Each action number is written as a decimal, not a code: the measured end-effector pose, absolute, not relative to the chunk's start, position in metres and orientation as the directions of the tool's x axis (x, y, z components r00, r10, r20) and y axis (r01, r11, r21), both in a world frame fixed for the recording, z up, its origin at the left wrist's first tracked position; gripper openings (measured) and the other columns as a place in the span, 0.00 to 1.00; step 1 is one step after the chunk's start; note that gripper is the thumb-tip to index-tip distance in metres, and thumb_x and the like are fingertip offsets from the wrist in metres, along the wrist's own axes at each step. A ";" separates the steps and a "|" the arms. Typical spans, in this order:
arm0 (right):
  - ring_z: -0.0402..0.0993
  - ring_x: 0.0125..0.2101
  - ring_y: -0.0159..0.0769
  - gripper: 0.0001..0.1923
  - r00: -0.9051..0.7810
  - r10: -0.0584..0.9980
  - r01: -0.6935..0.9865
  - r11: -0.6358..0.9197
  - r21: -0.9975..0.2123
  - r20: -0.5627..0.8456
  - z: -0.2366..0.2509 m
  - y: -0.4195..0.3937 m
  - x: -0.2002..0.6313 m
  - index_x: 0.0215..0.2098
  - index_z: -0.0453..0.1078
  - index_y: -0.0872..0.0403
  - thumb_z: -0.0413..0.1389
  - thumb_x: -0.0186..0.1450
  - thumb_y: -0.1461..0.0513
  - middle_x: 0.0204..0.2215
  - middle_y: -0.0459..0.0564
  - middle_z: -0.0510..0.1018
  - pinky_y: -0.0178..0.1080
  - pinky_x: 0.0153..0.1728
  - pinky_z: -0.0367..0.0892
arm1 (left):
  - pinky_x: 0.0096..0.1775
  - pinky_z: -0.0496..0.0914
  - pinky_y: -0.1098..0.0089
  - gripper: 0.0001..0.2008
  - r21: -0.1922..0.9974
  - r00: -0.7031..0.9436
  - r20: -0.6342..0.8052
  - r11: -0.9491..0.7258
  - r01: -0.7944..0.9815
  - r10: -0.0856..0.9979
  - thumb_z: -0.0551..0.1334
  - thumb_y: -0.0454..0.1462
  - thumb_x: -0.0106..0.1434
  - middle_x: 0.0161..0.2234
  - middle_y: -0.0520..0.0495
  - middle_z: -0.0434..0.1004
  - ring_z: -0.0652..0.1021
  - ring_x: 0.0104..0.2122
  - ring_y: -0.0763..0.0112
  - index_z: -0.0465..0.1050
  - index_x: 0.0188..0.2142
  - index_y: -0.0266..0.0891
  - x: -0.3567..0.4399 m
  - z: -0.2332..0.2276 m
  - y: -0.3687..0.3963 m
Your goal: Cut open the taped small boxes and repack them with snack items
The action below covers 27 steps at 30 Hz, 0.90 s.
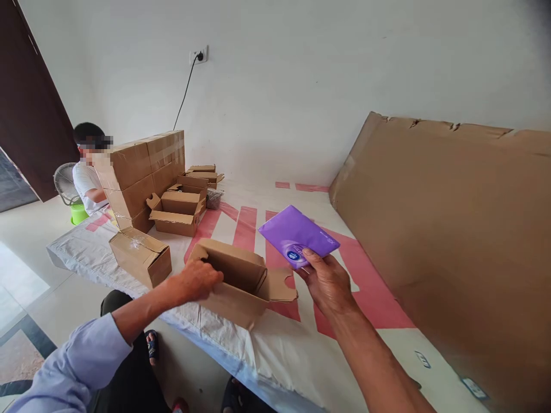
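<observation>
My left hand [196,281] grips the near wall of an open small cardboard box [241,281] that lies on a white and red sheet [275,344]. My right hand [327,278] holds a flat purple packet [297,235] with a blue and white logo, raised just right of the box and above its side flap. The box's inside looks bare from here.
A closed taped box [140,255] sits left of mine. Further back are open boxes [176,212] and a stack of cartons [144,172]. Another person [88,178] sits behind the stack. A large cardboard sheet [456,241] leans at the right.
</observation>
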State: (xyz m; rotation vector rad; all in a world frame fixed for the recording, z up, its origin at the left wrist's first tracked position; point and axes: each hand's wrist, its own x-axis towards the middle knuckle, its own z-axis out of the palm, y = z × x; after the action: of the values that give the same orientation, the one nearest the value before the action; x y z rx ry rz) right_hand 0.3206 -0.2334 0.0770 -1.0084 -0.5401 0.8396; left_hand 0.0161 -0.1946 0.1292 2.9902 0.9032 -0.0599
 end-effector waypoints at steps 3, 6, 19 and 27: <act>0.80 0.36 0.36 0.27 0.599 0.801 -0.345 0.273 -0.898 0.013 0.065 -0.233 0.322 0.39 0.76 0.51 0.78 0.47 0.50 0.40 0.47 0.83 0.36 0.33 0.79 | 0.49 0.70 0.57 0.13 -0.034 0.835 0.015 -0.835 0.550 0.549 0.66 0.23 0.54 0.32 0.39 0.85 0.84 0.38 0.53 0.80 0.31 0.42 0.010 0.149 -0.149; 0.80 0.34 0.36 0.29 0.602 0.799 -0.345 0.235 -0.909 -0.022 0.053 -0.225 0.317 0.38 0.75 0.52 0.78 0.45 0.49 0.36 0.47 0.83 0.37 0.33 0.79 | 0.49 0.67 0.57 0.12 -0.071 0.819 0.020 -0.817 0.573 0.573 0.66 0.24 0.54 0.31 0.40 0.85 0.83 0.39 0.53 0.80 0.28 0.43 -0.007 0.169 -0.109; 0.81 0.44 0.47 0.26 0.184 0.982 -0.142 0.059 -0.988 0.033 0.021 -0.159 0.239 0.42 0.72 0.51 0.73 0.50 0.53 0.41 0.50 0.84 0.48 0.47 0.76 | 0.49 0.68 0.61 0.09 0.010 0.769 -0.034 -0.769 0.639 0.638 0.65 0.29 0.59 0.28 0.47 0.80 0.80 0.36 0.58 0.77 0.27 0.45 -0.087 0.187 -0.112; 0.81 0.46 0.48 0.26 -0.133 0.990 -0.127 0.030 -0.992 0.047 0.017 -0.116 0.216 0.44 0.74 0.50 0.72 0.48 0.57 0.43 0.49 0.86 0.49 0.49 0.75 | 0.43 0.70 0.67 0.13 -0.112 0.834 -0.164 -0.849 0.516 0.528 0.63 0.24 0.62 0.31 0.49 0.79 0.78 0.39 0.63 0.70 0.26 0.41 -0.099 0.200 -0.141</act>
State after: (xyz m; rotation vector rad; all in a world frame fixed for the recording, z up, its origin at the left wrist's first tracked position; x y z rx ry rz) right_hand 0.2155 -0.1157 0.0172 -1.0212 -1.2314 1.3351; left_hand -0.0994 -0.1408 0.2000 3.0685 0.8738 -0.3040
